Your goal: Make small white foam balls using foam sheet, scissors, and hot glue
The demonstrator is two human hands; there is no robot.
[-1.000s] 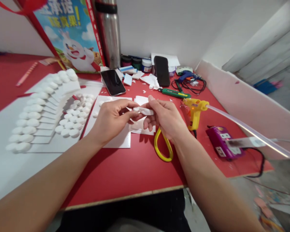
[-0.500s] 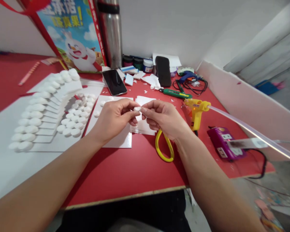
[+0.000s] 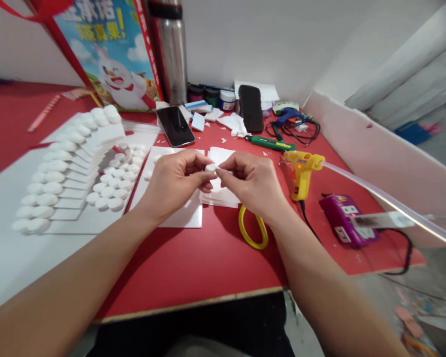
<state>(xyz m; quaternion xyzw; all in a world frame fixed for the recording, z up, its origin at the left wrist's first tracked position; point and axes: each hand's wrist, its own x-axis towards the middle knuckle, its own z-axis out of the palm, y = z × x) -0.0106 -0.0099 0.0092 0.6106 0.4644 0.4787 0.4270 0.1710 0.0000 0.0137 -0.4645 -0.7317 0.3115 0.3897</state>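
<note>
My left hand (image 3: 176, 183) pinches a small rounded white piece (image 3: 210, 168) between thumb and fingers. From the other side, the closed thumb and forefinger of my right hand (image 3: 251, 181) hold the piece's right edge. Both hands are above a stack of white paper (image 3: 223, 196) and a white board (image 3: 184, 218) with a few white pieces on it. Yellow-handled scissors (image 3: 253, 233) lie partly under my right wrist, their blades hidden. To the left, many similar white oval pieces (image 3: 109, 191) sit in rows, others on fanned white cards (image 3: 72, 203).
A yellow glue gun (image 3: 303, 171) with a long clear stick stands right of my right hand, beside a purple box (image 3: 347, 220). Behind are a green cutter knife (image 3: 271, 144), two phones (image 3: 176, 126), paint jars (image 3: 227, 100), a steel flask (image 3: 171, 54) and a printed bag (image 3: 115, 59).
My right hand's fingers have shifted slightly at the white piece, and its forearm has moved a little, showing more of the glue gun's cord. The left hand barely moves.
</note>
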